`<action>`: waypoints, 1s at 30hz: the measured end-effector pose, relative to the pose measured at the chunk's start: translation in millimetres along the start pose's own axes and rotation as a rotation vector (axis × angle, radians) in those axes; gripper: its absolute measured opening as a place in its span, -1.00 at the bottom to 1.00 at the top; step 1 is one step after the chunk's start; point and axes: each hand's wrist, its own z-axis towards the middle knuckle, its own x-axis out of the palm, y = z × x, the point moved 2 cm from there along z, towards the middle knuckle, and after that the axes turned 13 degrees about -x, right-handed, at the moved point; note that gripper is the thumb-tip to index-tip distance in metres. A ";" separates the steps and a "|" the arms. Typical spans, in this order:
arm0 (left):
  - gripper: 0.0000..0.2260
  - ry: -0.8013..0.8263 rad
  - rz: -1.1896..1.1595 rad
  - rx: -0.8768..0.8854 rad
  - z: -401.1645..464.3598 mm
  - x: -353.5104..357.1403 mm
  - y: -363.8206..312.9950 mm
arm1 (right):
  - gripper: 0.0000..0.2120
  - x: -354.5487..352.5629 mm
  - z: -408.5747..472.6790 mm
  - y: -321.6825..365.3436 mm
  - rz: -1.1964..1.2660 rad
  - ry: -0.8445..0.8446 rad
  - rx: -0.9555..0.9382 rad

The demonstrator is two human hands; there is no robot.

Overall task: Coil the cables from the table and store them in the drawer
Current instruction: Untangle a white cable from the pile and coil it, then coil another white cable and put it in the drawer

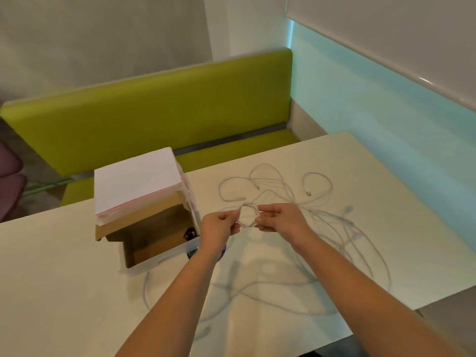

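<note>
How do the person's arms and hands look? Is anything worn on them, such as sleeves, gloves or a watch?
Both forearms are bare for as far as the picture shows them; no sleeve is visible. The left hand and the right hand wear no gloves. No watch, bracelet or ring can be seen on wrists or fingers.

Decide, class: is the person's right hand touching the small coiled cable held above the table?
Touching. The head view shows the right hand pinching the right side of the coiled cable, while the left hand grips its left side.
</note>
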 end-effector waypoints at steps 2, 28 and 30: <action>-0.93 -0.058 -0.022 -0.028 5.9 -21.5 7.1 | -0.66 25.5 2.1 -3.0 -0.047 0.018 -0.004; -0.76 -0.123 -0.012 -0.389 117.5 -163.9 49.4 | -0.75 189.5 39.8 -51.4 -0.661 -0.016 0.063; -0.74 -0.133 0.039 -0.379 123.3 -162.9 53.8 | -0.73 187.4 38.9 -53.9 -0.739 -0.019 0.046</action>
